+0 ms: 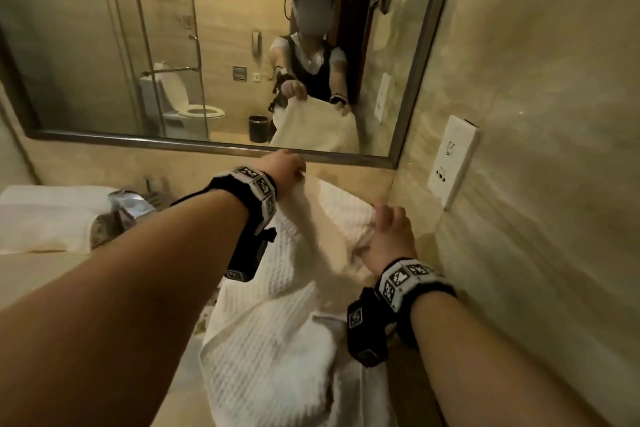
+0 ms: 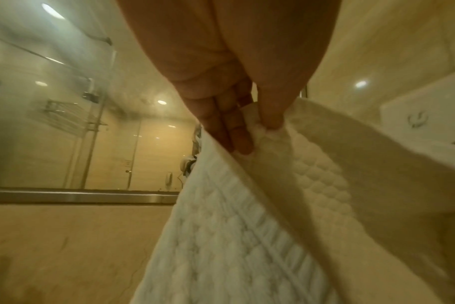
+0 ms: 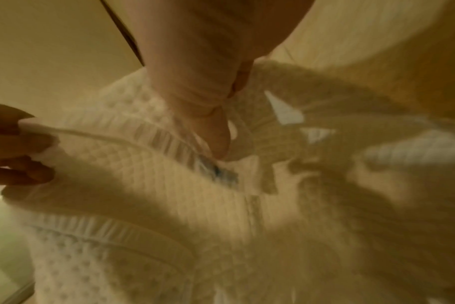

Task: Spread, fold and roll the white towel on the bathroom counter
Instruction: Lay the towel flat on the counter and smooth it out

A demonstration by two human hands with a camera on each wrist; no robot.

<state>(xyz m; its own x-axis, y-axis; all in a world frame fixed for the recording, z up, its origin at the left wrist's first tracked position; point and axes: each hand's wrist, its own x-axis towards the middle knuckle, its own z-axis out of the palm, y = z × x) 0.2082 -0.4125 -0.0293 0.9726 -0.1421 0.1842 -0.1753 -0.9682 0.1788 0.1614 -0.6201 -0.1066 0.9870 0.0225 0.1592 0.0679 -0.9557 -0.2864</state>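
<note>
A white waffle-weave towel point(image 1: 277, 340) lies crumpled on the beige counter point(image 1: 104, 274), its far end lifted. My left hand point(image 1: 294, 172) pinches the raised far edge close to the mirror. In the left wrist view, the thumb and fingers of that hand point(image 2: 257, 135) clamp the hem of the towel point(image 2: 247, 226). My right hand point(image 1: 384, 218) grips the same edge further right, near the side wall. The right wrist view is blurred: my right hand point(image 3: 221, 148) presses its thumb on the towel point(image 3: 169, 205) by a small label. The left hand's fingers point(image 3: 21, 144) hold the hem at the frame's left.
A framed mirror point(image 1: 214, 146) runs along the back of the counter. A tiled side wall with a white socket plate point(image 1: 453, 159) stands close on the right. Folded white towels point(image 1: 45, 215) and a shiny metal fixture point(image 1: 131, 208) sit at the left.
</note>
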